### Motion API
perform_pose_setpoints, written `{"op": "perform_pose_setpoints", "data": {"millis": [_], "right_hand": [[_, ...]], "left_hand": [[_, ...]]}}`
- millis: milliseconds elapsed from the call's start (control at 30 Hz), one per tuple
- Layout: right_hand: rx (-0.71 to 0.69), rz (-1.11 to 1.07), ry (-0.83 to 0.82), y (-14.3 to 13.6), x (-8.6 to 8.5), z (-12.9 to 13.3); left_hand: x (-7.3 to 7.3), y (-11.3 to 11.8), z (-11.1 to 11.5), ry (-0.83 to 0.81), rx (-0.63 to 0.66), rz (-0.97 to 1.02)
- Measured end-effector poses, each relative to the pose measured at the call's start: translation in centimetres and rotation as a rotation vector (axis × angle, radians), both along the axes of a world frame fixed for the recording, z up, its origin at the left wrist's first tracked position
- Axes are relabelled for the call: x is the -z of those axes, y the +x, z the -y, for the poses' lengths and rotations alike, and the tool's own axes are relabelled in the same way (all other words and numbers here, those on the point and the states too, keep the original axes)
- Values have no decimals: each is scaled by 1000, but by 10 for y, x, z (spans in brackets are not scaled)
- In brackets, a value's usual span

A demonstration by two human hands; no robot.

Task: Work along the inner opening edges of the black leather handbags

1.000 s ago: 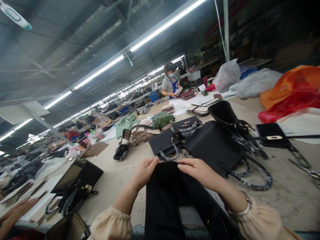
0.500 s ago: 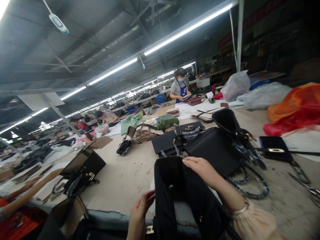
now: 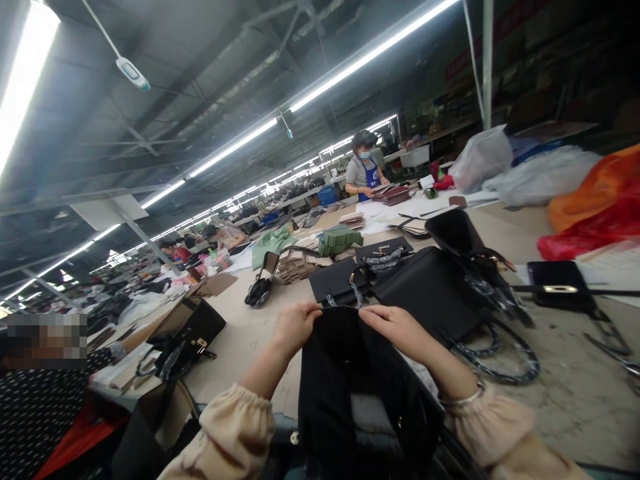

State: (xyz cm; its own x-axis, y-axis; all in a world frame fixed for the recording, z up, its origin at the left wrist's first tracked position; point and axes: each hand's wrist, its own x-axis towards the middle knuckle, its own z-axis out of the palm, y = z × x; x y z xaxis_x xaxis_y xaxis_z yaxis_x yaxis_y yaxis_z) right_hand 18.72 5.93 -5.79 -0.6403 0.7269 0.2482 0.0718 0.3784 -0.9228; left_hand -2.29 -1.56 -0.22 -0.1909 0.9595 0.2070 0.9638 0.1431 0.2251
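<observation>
Left hand [image 3: 296,327] rose — both hands [image 3: 397,330] pinch a matte black bag [image 3: 323,393].

Black bag [image 3: 325,400] cut off by bottom edge at 6 o'clock, co-worker [image 3: 47,407] at 8 part-pixelated and cropped left, red plastic [image 3: 595,233] at 3 and metal tool [image 3: 631,366] toward 4 clipped right, far-off workers [image 3: 233,236] toward 9 too small to make out.

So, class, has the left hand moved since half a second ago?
Yes: the left hand moved forward, nearer the green bundle, onto the held bag's rim.
</observation>
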Motion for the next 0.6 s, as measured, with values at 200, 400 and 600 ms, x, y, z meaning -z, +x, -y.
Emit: {"op": "perform_pose_setpoints", "data": {"millis": [200, 400, 600], "right_hand": [[-129, -26, -88, 13, 5, 2], [-183, 49, -269, 50, 10, 12], [-184, 99, -372, 101, 24, 32]], "left_hand": [[1, -3, -9, -28, -89, -142], [3, -5, -12, -35, -164, -174], [3, -6, -11, -36, -223, -155]]}}
